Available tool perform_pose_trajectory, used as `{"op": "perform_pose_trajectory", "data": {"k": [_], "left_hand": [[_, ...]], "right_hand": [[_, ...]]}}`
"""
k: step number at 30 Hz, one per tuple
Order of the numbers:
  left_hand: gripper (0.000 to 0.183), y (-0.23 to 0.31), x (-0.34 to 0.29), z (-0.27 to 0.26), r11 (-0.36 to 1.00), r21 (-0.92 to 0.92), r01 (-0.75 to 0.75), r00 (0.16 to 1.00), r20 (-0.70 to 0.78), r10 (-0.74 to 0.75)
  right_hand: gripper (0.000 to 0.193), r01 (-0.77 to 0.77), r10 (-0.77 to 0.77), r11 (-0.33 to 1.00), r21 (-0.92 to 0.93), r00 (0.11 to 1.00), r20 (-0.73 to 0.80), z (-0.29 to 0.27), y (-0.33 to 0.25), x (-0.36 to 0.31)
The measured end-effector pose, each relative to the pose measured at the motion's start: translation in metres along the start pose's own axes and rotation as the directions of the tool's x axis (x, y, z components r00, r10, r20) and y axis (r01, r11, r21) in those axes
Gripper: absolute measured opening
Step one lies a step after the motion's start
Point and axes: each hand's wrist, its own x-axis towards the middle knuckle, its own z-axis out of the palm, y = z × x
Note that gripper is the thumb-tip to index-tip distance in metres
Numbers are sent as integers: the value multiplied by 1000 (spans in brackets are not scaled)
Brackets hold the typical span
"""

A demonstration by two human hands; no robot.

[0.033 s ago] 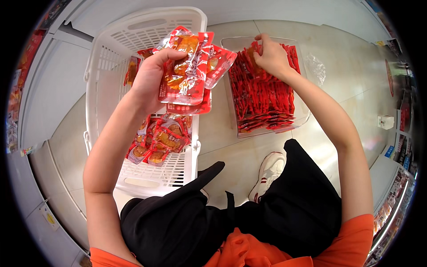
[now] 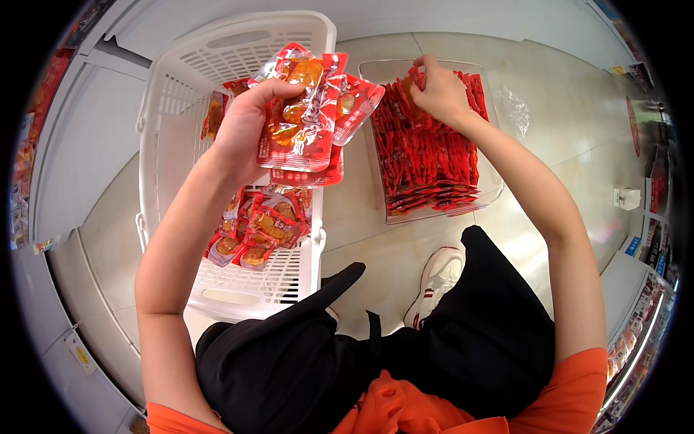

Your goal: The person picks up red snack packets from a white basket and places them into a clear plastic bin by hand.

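While a fanned stack of red packets [image 2: 300, 119] sits over the right side of the white basket [image 2: 170, 148], the left hand [image 2: 242, 130] grips it, thumb on top, other fingers hidden beneath. To its right, the right hand [image 2: 442, 94] bends its fingers among the far packed rows [image 2: 423, 163] in a clear tray [image 2: 494, 192]; whether they pinch a packet, I cannot tell. Squaring the slick fan would probably stop slipping, and a light edge grip should spare neighbouring packets. The film is glossy, flat and part-transparent; the basket is slotted, rigid plastic.
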Motion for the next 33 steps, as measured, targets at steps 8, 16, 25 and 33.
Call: {"op": "perform_pose_trajectory", "data": {"k": [8,16,25,33], "left_hand": [[30,1,-1,0,1000,6,30,999,-11,-30],[31,-5,-1,6,984,177,-4,996,-83,19],[44,-11,-2,13,963,243,-120,993,11,121],[45,-22,-3,19,982,159,-102,994,62,93]], "right_hand": [[38,42,-40,993,-110,999,19,1,-4,-1],[34,-52,42,825,562,999,31,-26,-31,-6],[36,-245,-56,505,828,948,314,-58,-115,-31],[26,-383,-152,372,846,874,462,-66,-108,-37]]}}
